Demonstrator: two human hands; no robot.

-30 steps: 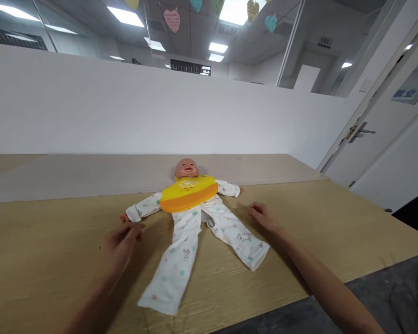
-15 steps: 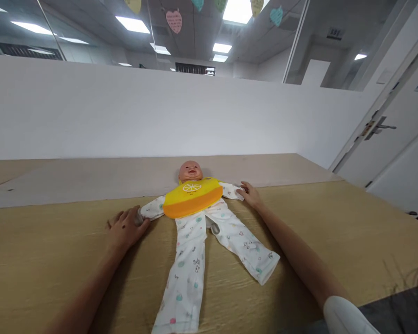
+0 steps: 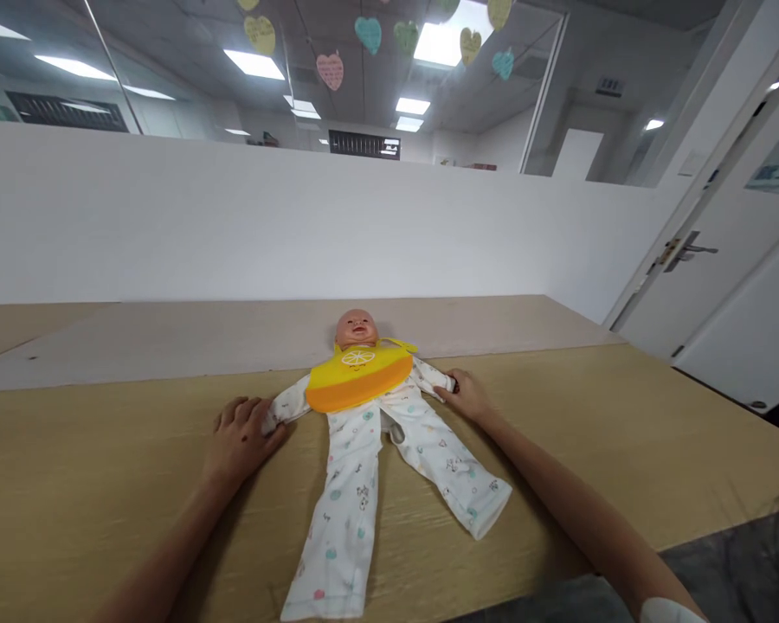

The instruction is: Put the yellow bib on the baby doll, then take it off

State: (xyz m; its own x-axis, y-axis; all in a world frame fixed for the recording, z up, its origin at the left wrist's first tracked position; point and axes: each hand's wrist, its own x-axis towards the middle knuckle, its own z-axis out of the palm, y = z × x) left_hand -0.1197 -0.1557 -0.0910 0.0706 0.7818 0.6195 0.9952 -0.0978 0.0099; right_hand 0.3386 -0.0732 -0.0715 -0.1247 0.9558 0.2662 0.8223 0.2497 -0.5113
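A baby doll [image 3: 357, 329] lies face up on the wooden table [image 3: 558, 415]. It wears a white printed romper [image 3: 350, 493] with its legs spread toward me, and a yellow bib [image 3: 360, 385] with a citrus slice print covers its chest. At the end of the sleeve on the left side [image 3: 290, 401], my left hand [image 3: 241, 439] grips the cuff between thumb and fingers. My right hand [image 3: 466, 395] pinches the end of the opposite sleeve [image 3: 428, 377]. Both sleeves stretch outward from the body.
A pale mat or board [image 3: 169, 337] runs along the back of the table, under the doll's head. Behind it rises a white wall [image 3: 266, 225] with glass above, hung with heart-shaped paper notes [image 3: 368, 35]. A white door [image 3: 720, 285] stands at the right.
The whole view has shifted slightly. My right hand's fingers have closed around the sleeve end, which now slants lower. My left hand has come in closer over the other cuff.
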